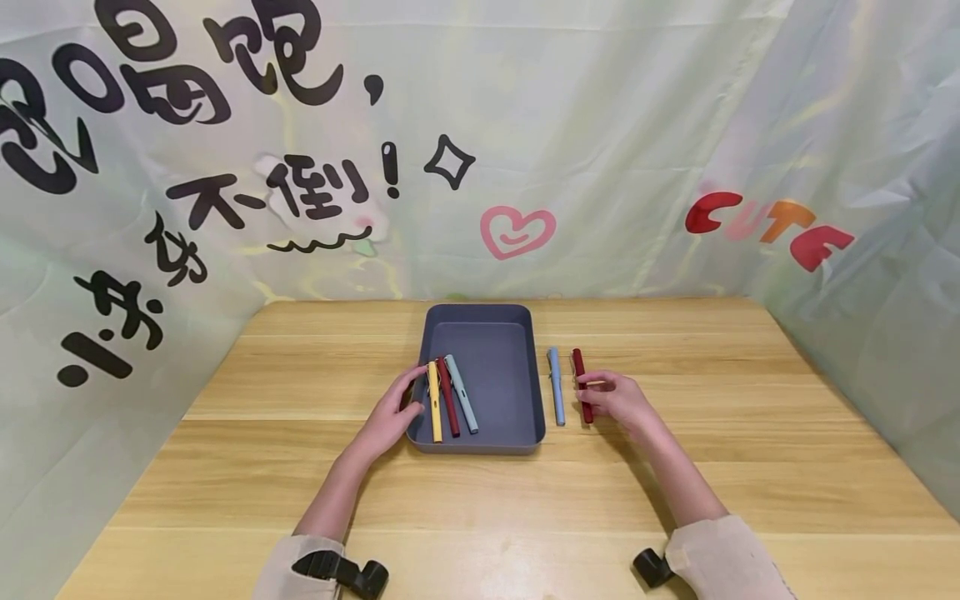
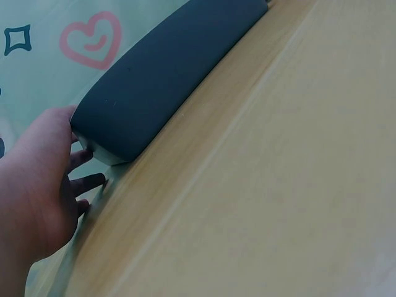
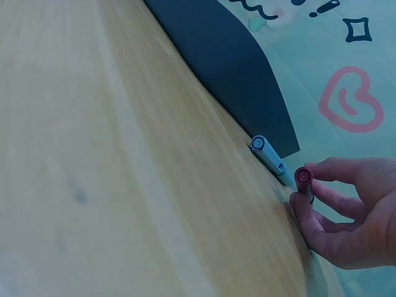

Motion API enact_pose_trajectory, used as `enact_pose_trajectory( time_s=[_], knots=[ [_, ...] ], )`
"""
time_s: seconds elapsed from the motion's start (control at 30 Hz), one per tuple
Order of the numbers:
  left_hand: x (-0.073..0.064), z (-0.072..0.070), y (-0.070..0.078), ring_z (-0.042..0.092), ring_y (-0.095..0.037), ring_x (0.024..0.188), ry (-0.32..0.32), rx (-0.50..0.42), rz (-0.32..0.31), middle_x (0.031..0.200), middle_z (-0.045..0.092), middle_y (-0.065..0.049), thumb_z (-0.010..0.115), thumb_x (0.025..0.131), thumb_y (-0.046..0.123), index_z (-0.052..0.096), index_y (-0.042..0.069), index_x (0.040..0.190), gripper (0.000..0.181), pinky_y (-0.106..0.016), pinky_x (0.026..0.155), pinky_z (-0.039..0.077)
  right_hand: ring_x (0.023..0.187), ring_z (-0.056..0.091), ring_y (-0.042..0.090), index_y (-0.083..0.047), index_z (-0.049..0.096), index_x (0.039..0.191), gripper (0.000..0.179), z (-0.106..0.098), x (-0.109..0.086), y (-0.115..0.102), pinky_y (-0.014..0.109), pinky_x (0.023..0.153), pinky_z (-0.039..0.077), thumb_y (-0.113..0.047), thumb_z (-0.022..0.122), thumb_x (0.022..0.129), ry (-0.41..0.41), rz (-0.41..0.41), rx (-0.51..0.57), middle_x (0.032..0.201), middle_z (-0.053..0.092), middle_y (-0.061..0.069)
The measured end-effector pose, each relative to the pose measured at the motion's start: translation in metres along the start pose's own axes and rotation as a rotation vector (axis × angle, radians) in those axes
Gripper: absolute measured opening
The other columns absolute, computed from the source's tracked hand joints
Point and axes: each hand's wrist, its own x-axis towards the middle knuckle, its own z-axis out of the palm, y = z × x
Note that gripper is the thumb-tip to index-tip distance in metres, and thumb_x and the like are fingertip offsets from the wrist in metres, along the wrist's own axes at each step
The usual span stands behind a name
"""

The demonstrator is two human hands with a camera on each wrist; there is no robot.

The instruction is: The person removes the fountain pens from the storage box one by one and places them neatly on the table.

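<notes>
Sleeves (image 1: 300, 567): ours are pale and nearest, with a black gadget (image 1: 372, 579) by each wrist.
Tray (image 1: 500, 379): dark blue-grey, on the wooden table (image 1: 487, 517); inside, at its left, we see a yellow pen (image 1: 435, 406), a red pen (image 1: 448, 400) and a blue-green pen (image 1: 461, 396).
Left hand (image 1: 386, 421): our fingers are spread and loose, touching the tray's left side.
Blue pen (image 1: 557, 387): on the table, between the tray and our other pen.
Dark red pen (image 1: 578, 363): right of the blue pen, pinched in our right hand (image 1: 617, 400), thumb and fingers nearly together, the pen's top sticking out past them.
Cloth wall (image 1: 600, 125): behind the table, with a pink heart (image 1: 518, 214).
</notes>
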Motion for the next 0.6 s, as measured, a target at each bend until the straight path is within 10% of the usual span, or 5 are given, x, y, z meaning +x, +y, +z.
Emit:
enact_pose_trajectory(
  time_s=[0.6],
  knots=[
    [0.0007, -0.0001, -0.0025, 0.015, -0.035, 0.134, 0.001, 0.001, 0.009, 0.147, 0.018, -0.022, 0.047, 0.090, -0.003, 0.032, 0.001, 0.141, 0.054, -0.051, 0.105, 0.016, 0.082, 0.062, 0.021, 0.012, 0.049, 0.120, 0.038, 0.0007, 0.0002, -0.0006, 0.029, 0.071, 0.052, 0.002, 0.061, 0.085, 0.024, 0.009, -0.073, 0.106, 0.055, 0.024]
  ],
)
